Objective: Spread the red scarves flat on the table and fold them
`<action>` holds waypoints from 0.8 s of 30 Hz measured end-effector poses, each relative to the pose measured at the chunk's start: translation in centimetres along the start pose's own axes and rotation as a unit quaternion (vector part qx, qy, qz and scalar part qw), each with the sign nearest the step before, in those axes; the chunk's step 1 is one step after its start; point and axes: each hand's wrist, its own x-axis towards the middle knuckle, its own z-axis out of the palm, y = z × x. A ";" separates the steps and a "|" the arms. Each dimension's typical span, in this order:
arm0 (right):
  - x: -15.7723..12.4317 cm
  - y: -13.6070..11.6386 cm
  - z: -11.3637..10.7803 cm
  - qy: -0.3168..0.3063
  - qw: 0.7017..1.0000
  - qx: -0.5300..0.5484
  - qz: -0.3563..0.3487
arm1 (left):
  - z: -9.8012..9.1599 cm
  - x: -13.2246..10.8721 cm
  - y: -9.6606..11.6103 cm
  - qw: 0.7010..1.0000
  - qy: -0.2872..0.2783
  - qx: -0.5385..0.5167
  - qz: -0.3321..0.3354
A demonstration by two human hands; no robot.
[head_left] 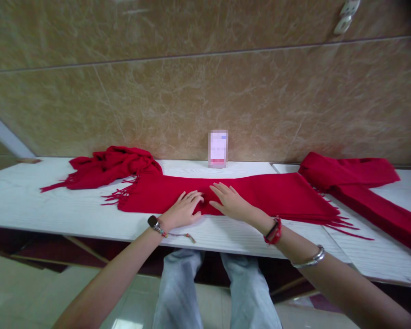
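A red scarf [277,194] lies folded lengthwise and spread flat across the white table, with fringe at both ends. My left hand [185,210] rests on the middle of the scarf near its front edge, fingers apart and slightly bent. Just to its right, my right hand [231,201] lies on the same scarf with its fingers stretched out and spread. A small gap of cloth shows between the two hands. Neither hand grips anything.
Crumpled red cloth [113,169] lies at the left, beside the scarf's fringe. More red cloth [356,171], partly folded, extends off the right side. A phone-like screen [218,148] stands against the tiled wall. The white table [55,210] has its front edge near my legs.
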 end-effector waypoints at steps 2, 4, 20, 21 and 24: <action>-0.1 -0.5 0.7 -0.048 0.998 -0.027 -0.004 | 0.0 -0.3 -0.4 0.999 -0.034 0.021 -0.027; -0.7 -0.5 1.1 -0.071 0.997 -0.040 -0.006 | 0.0 -0.5 -1.0 0.997 -0.065 0.033 -0.039; 3.0 -3.2 1.6 -0.081 0.996 -0.025 0.019 | 0.6 -1.0 -1.7 0.990 -0.035 0.070 -0.113; 2.7 -3.1 1.8 -0.079 0.996 -0.032 0.014 | 0.5 -1.1 -1.7 0.990 -0.038 0.072 -0.111; 0.8 -1.5 1.3 -0.077 0.994 -0.071 0.009 | 0.3 -1.1 -1.7 0.991 -0.049 0.073 -0.105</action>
